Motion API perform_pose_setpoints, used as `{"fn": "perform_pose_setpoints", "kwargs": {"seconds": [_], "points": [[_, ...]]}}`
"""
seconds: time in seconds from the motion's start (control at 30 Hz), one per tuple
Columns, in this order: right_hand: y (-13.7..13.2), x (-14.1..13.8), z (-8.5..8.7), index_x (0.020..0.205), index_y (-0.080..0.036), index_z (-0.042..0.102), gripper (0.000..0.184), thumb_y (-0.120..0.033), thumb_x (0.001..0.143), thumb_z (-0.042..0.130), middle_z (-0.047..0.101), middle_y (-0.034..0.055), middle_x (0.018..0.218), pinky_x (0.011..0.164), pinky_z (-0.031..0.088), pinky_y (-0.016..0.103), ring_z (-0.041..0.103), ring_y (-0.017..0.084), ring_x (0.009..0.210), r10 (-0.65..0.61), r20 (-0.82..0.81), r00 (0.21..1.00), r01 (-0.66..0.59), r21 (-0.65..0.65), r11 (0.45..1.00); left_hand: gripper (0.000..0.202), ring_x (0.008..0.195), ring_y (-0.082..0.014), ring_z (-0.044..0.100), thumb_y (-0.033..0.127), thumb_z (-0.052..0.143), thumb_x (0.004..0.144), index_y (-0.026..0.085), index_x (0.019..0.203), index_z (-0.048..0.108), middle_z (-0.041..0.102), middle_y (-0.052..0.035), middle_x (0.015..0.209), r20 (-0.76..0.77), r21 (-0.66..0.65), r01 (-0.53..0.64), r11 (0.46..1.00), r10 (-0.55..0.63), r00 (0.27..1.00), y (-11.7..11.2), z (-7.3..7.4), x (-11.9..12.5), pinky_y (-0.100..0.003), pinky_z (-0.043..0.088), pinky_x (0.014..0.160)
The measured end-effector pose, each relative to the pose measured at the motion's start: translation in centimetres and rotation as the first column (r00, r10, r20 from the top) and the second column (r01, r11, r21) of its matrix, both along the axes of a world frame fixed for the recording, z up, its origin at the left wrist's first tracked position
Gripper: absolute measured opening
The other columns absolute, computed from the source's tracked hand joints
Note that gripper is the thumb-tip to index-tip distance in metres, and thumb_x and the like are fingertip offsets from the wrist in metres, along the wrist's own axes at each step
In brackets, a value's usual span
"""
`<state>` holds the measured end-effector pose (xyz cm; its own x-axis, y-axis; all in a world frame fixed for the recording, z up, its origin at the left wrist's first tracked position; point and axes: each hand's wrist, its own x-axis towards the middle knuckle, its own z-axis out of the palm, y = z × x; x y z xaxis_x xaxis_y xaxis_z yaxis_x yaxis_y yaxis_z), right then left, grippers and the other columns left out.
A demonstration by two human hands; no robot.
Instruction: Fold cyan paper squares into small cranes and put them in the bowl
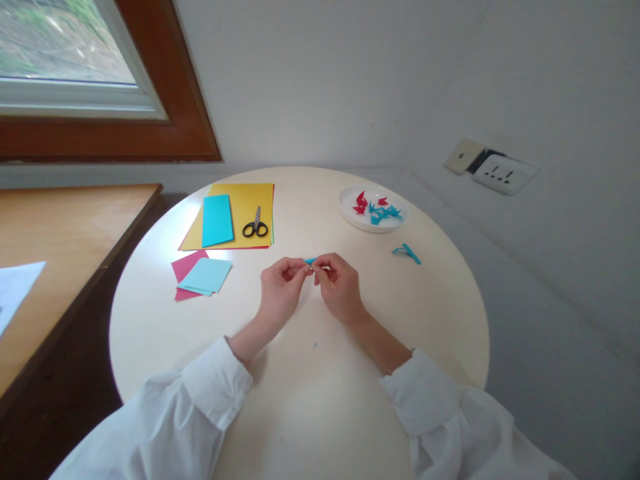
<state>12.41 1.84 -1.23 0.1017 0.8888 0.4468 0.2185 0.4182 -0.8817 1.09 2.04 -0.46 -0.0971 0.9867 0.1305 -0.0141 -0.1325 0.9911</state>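
Note:
Over the middle of the table, my left hand (281,283) and my right hand (339,283) pinch a small piece of blue paper (311,261) between thumbs and fingertips. Most of the piece is hidden by the fingers, so its folded shape cannot be made out. Off to the right of my right hand lie blue paper strips (411,253), one of them curled. Behind them a white dish (350,217) holds several small folded red paper pieces (361,203) and blue paper pieces (384,214).
Yellow paper sheets (240,193) at the back left carry a blue folded sheet (217,220) and black-handled scissors (256,225). In front lie light blue paper squares (206,275) over pink ones (186,264). The round white table (300,400) stands against the wall, beside a wooden desk (75,227).

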Motion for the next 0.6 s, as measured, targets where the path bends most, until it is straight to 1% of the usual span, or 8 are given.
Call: {"fn": "perform_pose_setpoints", "kwargs": {"seconds": [0.2, 0.33, 0.4, 0.5, 0.6], "points": [[-0.07, -0.10, -0.02, 0.072, -0.019, 0.056, 0.005, -0.022, 0.076, 0.055, 0.059, 0.0003, 0.065, 0.053, 0.049, 0.024, 0.054, 0.011, 0.055, -0.026, -0.012, 1.000, 0.026, -0.014, 1.000, 0.011, 0.063, -0.0155, 0.064, 0.024, 0.066, 0.065, 0.014, 0.070, 0.065, 0.068, -0.0036, 0.065, 0.008, 0.023, -0.011, 1.000, 0.011, 1.000, 0.04, -0.06, 0.06, -0.027, 0.049, 0.062], [0.03, -0.07, -0.07, 0.071, -0.019, 0.057, 0.005, -0.022, 0.075, 0.055, 0.059, 0.0000, 0.066, 0.049, 0.048, 0.024, 0.053, 0.010, 0.051, -0.004, -0.051, 0.999, 0.003, -0.034, 0.999, 0.010, 0.062, -0.0153, 0.064, 0.023, 0.066, 0.064, 0.014, 0.069, 0.064, 0.068, -0.0037, 0.065, -0.008, 0.023, -0.017, 1.000, 0.017, 1.000, 0.06, 0.03, 0.05, -0.027, 0.049, 0.061], [0.09, -0.01, -0.09, 0.071, -0.019, 0.057, 0.005, -0.022, 0.075, 0.056, 0.059, -0.0005, 0.066, 0.047, 0.048, 0.023, 0.052, 0.009, 0.050, 0.005, -0.070, 0.998, -0.008, -0.045, 0.999, 0.011, 0.063, -0.0154, 0.064, 0.024, 0.066, 0.065, 0.014, 0.069, 0.063, 0.068, -0.0037, 0.065, -0.016, 0.023, -0.005, 1.000, 0.006, 1.000, 0.07, 0.07, -0.02, -0.027, 0.049, 0.061], [0.15, 0.14, -0.18, 0.072, -0.019, 0.058, 0.004, -0.022, 0.075, 0.057, 0.059, -0.0007, 0.068, 0.049, 0.049, 0.024, 0.054, 0.009, 0.053, 0.014, -0.094, 0.995, -0.018, -0.045, 0.999, 0.012, 0.065, -0.0160, 0.065, 0.025, 0.066, 0.066, 0.014, 0.068, 0.062, 0.067, -0.0038, 0.066, 0.000, 0.009, 0.028, 1.000, -0.028, 1.000, 0.04, 0.16, -0.18, -0.027, 0.049, 0.063], [0.18, 0.28, -0.32, 0.073, -0.019, 0.060, 0.003, -0.020, 0.075, 0.058, 0.059, -0.0003, 0.071, 0.052, 0.051, 0.024, 0.056, 0.010, 0.057, 0.035, -0.122, 0.992, -0.039, -0.028, 0.999, 0.015, 0.067, -0.0164, 0.066, 0.026, 0.067, 0.066, 0.014, 0.070, 0.060, 0.068, -0.0039, 0.067, 0.067, -0.019, 0.058, 0.998, -0.057, 0.996, -0.03, 0.37, -0.30, -0.028, 0.050, 0.065]]}}
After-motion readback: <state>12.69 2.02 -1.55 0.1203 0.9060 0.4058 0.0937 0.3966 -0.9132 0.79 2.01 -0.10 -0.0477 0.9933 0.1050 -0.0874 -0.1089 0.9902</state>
